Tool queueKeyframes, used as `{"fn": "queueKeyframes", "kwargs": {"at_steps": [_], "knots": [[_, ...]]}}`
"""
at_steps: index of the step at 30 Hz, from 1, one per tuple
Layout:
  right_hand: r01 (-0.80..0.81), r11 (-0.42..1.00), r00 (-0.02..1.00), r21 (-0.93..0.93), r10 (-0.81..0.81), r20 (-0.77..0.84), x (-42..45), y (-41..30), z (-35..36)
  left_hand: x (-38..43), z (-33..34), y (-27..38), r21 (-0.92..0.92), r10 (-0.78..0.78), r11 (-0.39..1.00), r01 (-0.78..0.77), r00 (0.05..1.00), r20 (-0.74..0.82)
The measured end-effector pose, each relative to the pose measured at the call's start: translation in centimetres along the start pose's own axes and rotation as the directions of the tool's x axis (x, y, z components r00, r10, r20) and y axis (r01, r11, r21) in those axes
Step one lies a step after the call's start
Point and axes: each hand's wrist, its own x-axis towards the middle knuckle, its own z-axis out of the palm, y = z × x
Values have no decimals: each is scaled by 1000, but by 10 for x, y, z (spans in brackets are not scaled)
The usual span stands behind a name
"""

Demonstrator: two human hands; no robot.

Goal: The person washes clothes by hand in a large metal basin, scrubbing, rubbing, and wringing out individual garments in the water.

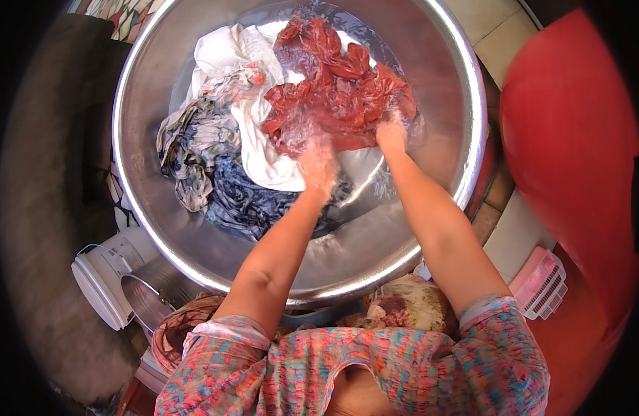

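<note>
A wet red cloth (pixel 345 93) lies bunched in the water of a large, round metal basin (pixel 428 208). My left hand (pixel 319 164) grips its near edge, blurred by movement and splashing water that partly hides the fingers. At the cloth's right side, my right hand (pixel 392 136) is closed on the fabric, its fingertips hidden. White cloth (pixel 265 161) spreads beside and under the red one. To the left floats a greyish patterned cloth (pixel 187 140), and a dark blue cloth (pixel 246 195) sits nearer to me, partly behind my left forearm.
A white lidded bucket (pixel 106 275) and a metal pail (pixel 148 296) lie tilted at lower left. Brownish fabric (pixel 179 333) is bundled beside them. A large red object (pixel 569 140) stands at right, near a pink plastic basket (pixel 540 283). Below the basin's rim sits a mottled bundle (pixel 415 301).
</note>
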Motion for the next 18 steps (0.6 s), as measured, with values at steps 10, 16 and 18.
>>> {"fn": "queueKeyframes", "kwargs": {"at_steps": [10, 16, 18], "knots": [[169, 965, 984, -201, -153, 96, -39, -25, -30, 64, -45, -63, -357, -512, 829, 431, 841, -174], [435, 772, 851, -463, -185, 492, -71, -9, -14, -29, -29, -40, 299, -200, 954, 4, 753, 627], [386, 885, 846, -262, -226, 483, -57, -4, -44, -21, -44, -40, 294, -386, 920, 258, 727, 568]]}}
